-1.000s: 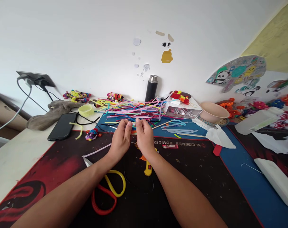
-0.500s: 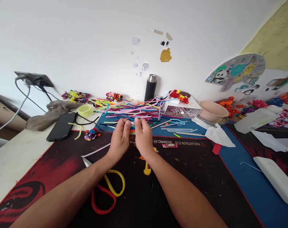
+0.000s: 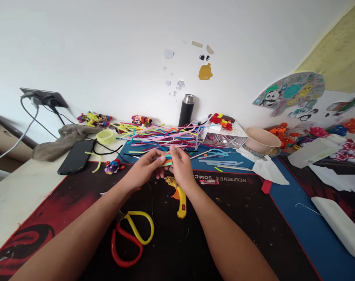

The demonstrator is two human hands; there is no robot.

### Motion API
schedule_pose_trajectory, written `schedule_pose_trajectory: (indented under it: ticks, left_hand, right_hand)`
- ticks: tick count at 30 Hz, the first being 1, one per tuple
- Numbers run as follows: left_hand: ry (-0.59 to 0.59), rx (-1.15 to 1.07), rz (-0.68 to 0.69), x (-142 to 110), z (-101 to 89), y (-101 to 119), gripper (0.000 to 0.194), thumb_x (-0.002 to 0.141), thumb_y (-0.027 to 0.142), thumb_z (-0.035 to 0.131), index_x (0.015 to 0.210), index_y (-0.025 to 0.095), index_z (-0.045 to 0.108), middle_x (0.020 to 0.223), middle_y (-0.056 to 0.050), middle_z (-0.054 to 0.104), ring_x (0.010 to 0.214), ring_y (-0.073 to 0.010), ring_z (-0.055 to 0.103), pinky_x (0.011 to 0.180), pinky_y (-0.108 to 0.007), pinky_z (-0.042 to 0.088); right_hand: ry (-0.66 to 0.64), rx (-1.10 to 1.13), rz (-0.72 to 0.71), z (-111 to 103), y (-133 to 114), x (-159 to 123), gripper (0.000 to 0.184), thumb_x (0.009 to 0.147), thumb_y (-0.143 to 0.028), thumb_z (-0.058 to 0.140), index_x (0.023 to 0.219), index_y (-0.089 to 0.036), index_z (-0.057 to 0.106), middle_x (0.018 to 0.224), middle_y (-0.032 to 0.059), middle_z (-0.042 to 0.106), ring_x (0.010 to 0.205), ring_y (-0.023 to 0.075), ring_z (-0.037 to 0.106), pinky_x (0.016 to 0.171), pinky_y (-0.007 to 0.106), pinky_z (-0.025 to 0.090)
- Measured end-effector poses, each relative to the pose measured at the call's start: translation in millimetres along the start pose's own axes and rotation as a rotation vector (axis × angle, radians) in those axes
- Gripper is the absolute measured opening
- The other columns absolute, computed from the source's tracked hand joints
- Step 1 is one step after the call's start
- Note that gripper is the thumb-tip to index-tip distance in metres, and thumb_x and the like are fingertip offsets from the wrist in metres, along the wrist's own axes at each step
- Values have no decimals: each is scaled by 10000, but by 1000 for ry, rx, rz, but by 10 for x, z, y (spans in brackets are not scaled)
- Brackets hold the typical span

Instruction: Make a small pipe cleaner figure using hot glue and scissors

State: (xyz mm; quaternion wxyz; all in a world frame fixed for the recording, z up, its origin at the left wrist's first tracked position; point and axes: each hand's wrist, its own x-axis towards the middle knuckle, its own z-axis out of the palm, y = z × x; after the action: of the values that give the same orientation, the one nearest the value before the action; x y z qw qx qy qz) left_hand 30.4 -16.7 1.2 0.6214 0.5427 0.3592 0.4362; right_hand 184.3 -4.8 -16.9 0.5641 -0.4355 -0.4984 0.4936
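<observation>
A small bundle of green, orange and blue pipe cleaners point(image 3: 167, 160) is pinched between my two hands above the back of the dark mat. My left hand point(image 3: 144, 168) grips its left end with thumb and fingers. Closed on the other end is my right hand point(image 3: 182, 166), and the fingers of both hide much of the bundle. Just below the hands a yellow glue gun point(image 3: 181, 201) lies on the mat. Scissors point(image 3: 147, 228) with one red and one yellow handle rest nearer me, their blades partly behind my left forearm.
Loose pipe cleaners point(image 3: 162, 136) pile up along the wall by a black flask point(image 3: 186, 111). Glue sticks point(image 3: 218, 162), a pink bowl point(image 3: 262, 139) and a white tissue point(image 3: 269, 171) are to the right. A phone point(image 3: 74, 157) and yellow-green roll point(image 3: 105, 136) lie left.
My hands have turned and shifted slightly, so the coloured bundle between them now shows. The right hand has uncovered more of the glue gun, and the view has tilted a little.
</observation>
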Motion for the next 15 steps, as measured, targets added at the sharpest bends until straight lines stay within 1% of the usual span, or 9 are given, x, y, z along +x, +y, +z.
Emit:
schedule_pose_trajectory:
  ticks: [3,5,7,9,10,12,15]
  left_hand:
    - [58,-303,-68,34,14,-52,354,927,494,834,957,174,687,775,-55,739,585,-159,675,513,-229,511]
    - [107,-467,-135,57,10,-68,293,1007,435,748,958,151,702,779,-77,740,605,-159,690,540,-227,548]
    - [151,-571,-199,74,3,-67,297,1082,383,634,933,138,710,773,-86,736,608,-150,689,573,-225,577]
    - [177,-619,-233,85,0,-64,340,1113,366,569,914,132,717,771,-89,732,599,-143,682,580,-223,584]
    - [182,-625,-236,88,0,-66,349,1112,373,571,913,130,721,772,-90,732,596,-144,680,571,-223,578]
    - [187,-608,-221,88,7,-84,347,1085,407,629,911,124,729,770,-89,727,595,-151,679,554,-226,564]
    - [187,-530,-172,79,24,-133,376,993,489,762,896,127,729,745,-74,711,592,-158,669,530,-230,529]
  right_hand:
    - [-40,164,63,-10,-62,17,638,895,-858,638,879,-221,664,549,-75,434,427,103,373,391,232,280]
    - [-59,209,68,-24,-86,28,640,894,-837,668,954,-201,700,553,-85,439,422,83,338,387,218,252]
    - [-77,225,73,-33,-81,35,601,887,-786,727,994,-196,705,565,-89,450,435,74,334,391,207,242]
    - [-109,233,93,-30,-52,34,563,864,-736,787,1003,-199,692,581,-90,470,448,71,353,395,200,247]
    - [-129,235,103,-24,-34,32,551,849,-714,811,1004,-201,684,595,-86,492,453,71,373,396,198,252]
    - [-160,233,114,-5,-1,23,545,824,-682,844,1027,-205,675,639,-73,551,466,75,441,402,198,266]
    - [-173,209,113,23,17,8,558,798,-664,865,1055,-213,660,658,-64,606,476,102,552,412,208,308]
